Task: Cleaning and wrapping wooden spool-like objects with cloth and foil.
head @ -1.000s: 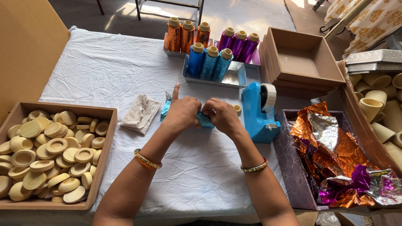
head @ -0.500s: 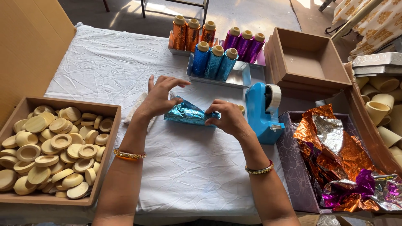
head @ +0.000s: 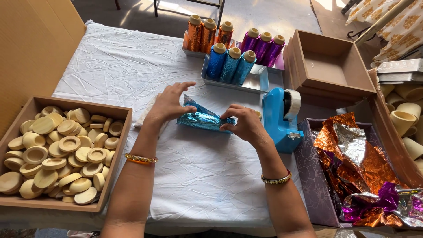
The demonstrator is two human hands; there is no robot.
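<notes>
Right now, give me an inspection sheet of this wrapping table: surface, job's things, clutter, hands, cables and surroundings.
Surface: table under a wrinkled white cloth.
Job's things: blue foil piece lying on the cloth.
Clutter: blue tape dispenser; foil-wrapped cones in orange, blue and purple in trays; box of pale discs; box of loose foil; empty box.
Hands: left hand touches the foil's left end, fingers spread; right hand pinches its right end.
Cables: nothing seen.
Surroundings: cardboard at left, pale cups at right, floor beyond.
</notes>
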